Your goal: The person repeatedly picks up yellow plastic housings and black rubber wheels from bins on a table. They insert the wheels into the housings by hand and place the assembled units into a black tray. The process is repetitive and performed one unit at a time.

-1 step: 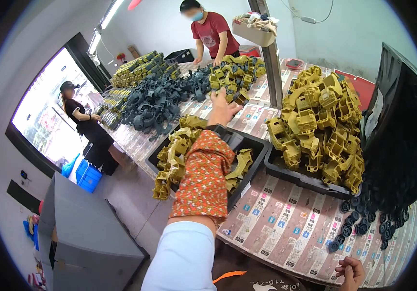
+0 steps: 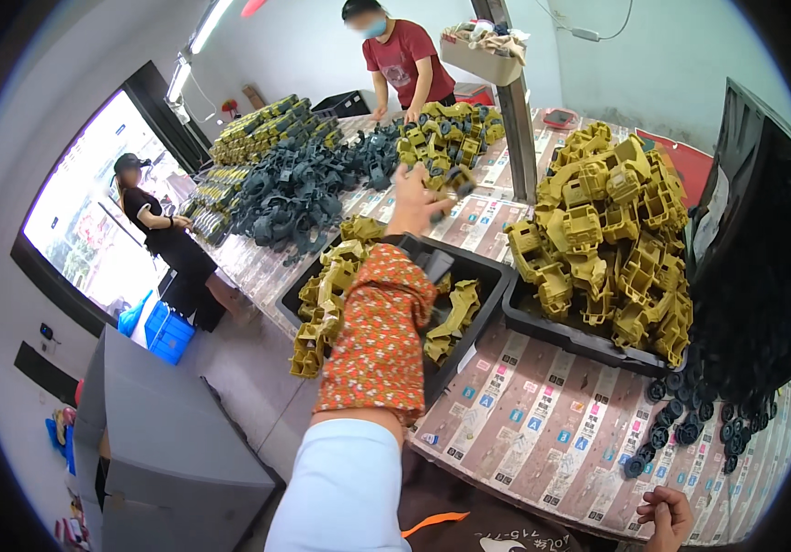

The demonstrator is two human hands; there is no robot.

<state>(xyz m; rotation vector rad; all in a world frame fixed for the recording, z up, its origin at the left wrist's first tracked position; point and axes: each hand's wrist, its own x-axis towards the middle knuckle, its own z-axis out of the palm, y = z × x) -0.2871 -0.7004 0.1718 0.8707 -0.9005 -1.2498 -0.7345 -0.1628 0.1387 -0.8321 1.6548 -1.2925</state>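
My left hand (image 2: 417, 201) reaches out over the far side of a black tray (image 2: 495, 276), its fingers apart. Just right of those fingers is a blurred yellow toy vehicle body with dark wheels (image 2: 458, 182), in front of a pile of similar yellow bodies (image 2: 441, 138). Contact between hand and body is hard to make out. Yellow plastic parts (image 2: 326, 308) line the tray under my forearm. At the lower right, my right hand (image 2: 665, 517) is curled closed near the table's front edge; what its fingers hold, if anything, is hidden. Loose black wheels (image 2: 660, 437) lie beyond it.
A second black tray (image 2: 579, 340) is heaped with yellow shells (image 2: 598, 230). A metal post (image 2: 517, 138) rises from the table. Dark grey parts (image 2: 294, 198) lie at the far left. A dark bin (image 2: 754, 230) tips toward the wheels. Two other people stand around the table.
My left hand has drawn back slightly left and down. The wheeled yellow body beside its fingers has shifted and blurred. My right hand stays put.
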